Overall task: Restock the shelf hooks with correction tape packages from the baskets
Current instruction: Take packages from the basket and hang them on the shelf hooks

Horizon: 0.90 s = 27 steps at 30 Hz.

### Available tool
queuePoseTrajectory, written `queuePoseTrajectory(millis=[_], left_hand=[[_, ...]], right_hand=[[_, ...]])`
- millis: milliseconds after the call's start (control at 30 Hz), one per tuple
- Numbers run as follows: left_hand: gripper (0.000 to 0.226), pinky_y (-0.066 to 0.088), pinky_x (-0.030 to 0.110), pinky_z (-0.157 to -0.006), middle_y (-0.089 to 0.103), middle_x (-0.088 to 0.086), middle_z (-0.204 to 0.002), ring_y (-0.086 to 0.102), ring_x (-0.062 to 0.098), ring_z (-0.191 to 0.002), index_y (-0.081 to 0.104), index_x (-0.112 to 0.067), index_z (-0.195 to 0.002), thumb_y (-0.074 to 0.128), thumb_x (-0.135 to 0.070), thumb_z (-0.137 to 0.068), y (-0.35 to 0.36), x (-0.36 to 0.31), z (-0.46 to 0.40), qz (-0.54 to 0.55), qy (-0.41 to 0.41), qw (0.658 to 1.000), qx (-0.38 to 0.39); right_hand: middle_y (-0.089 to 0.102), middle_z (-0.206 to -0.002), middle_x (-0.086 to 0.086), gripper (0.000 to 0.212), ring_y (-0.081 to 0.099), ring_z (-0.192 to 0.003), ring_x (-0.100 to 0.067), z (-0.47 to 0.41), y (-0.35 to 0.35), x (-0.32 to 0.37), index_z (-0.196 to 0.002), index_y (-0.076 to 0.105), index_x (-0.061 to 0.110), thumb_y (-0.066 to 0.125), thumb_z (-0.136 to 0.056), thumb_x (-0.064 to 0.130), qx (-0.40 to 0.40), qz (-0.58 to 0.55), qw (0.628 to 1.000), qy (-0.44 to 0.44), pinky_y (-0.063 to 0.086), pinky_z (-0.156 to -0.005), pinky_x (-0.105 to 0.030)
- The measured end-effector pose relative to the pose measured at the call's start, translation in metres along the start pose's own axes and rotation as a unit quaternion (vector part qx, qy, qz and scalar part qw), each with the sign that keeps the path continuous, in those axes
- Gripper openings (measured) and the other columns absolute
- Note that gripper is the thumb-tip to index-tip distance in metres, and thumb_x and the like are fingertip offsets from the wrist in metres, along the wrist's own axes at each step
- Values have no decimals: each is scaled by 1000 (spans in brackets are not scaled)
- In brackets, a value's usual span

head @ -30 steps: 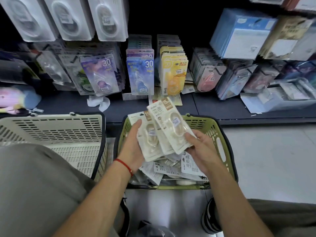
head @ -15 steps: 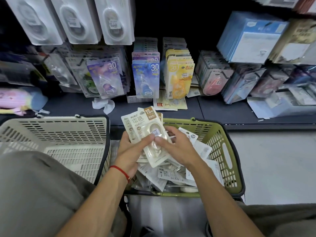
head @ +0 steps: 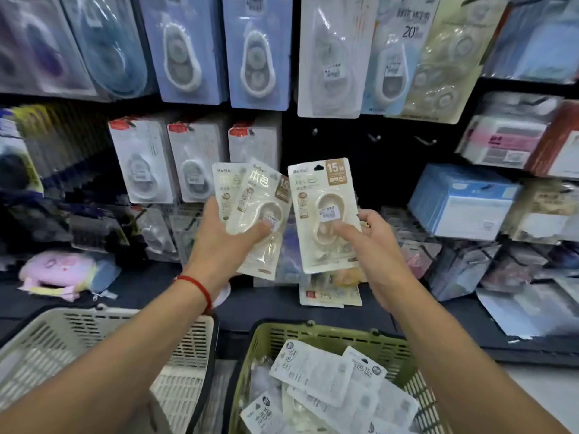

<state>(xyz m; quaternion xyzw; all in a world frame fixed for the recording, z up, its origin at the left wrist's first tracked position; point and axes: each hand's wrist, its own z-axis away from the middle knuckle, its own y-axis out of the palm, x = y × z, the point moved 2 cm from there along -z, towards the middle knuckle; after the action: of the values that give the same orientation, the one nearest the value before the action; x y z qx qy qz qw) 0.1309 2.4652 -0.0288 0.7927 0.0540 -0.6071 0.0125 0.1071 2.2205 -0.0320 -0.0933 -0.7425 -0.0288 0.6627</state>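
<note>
Both your hands have risen from the green basket [head: 313, 335] to the shelf: your right hand [head: 372, 245] pinches one correction tape package [head: 326, 214], split from the stack [head: 253, 211] your left hand [head: 219, 242] grips. Bare hooks [head: 372, 137] sit just above your right hand, so hanging looks next.

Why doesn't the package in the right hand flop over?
Its card back is probably stiff: the package stands upright though the right hand pinches only its lower half. It seems light. The glossy plastic could be slippery.
</note>
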Motion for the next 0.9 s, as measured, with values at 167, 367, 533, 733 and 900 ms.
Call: queuePoseTrajectory(millis=[167, 367, 533, 733, 900], left_hand=[[66, 41, 11, -92, 59, -30, -122, 56, -22, -105, 46, -36, -137, 85, -43, -85, 2, -1, -13, -17, 61, 990, -126], [63, 47, 6, -78, 64, -33, -111, 61, -21, -98, 45, -35, -136, 84, -38, -86, 10, -4, -15, 45, 60, 979, -187], [49, 52, 4, -65, 68, -37, -105, 68, -13, -93, 51, -47, -113, 86, -27, -86, 22, -14, -11, 92, 78, 974, -192], [52, 52, 5, -74, 68, -34, -110, 67, -12, -99, 54, -41, -120, 90, -37, -81, 27, -11, -6, 79, 93, 975, -187], [68, 62, 34, -90, 73, -17, -121, 72, 4, -110, 56, -34, -131, 95, -24, -76, 41, 1, -6, 92, 52, 988, -109]], right_hand=[[76, -113, 8, 24, 74, -102, -13, -32, 10, 22, -113, 58, 38, 73, -95, 41, -48, 32, 997, -55, 59, -89, -42], [77, -109, 12, 23, 75, -94, -5, -58, 12, 29, -112, 58, 41, 72, -93, 44, -61, 35, 995, -68, 56, -76, -32], [79, -103, 14, 29, 77, -92, -6, -60, 10, 28, -115, 62, 36, 73, -92, 50, -60, 42, 993, -95, 59, -79, -34], [60, -138, 8, 63, 61, -125, -16, -64, 6, 22, -149, 45, 23, 63, -98, 55, -52, 256, 963, -63, 53, -98, -40], [69, -114, 14, 33, 66, -105, -8, -53, 14, 14, -129, 61, 33, 62, -100, 49, 64, 212, 973, -69, 54, -84, -22]])
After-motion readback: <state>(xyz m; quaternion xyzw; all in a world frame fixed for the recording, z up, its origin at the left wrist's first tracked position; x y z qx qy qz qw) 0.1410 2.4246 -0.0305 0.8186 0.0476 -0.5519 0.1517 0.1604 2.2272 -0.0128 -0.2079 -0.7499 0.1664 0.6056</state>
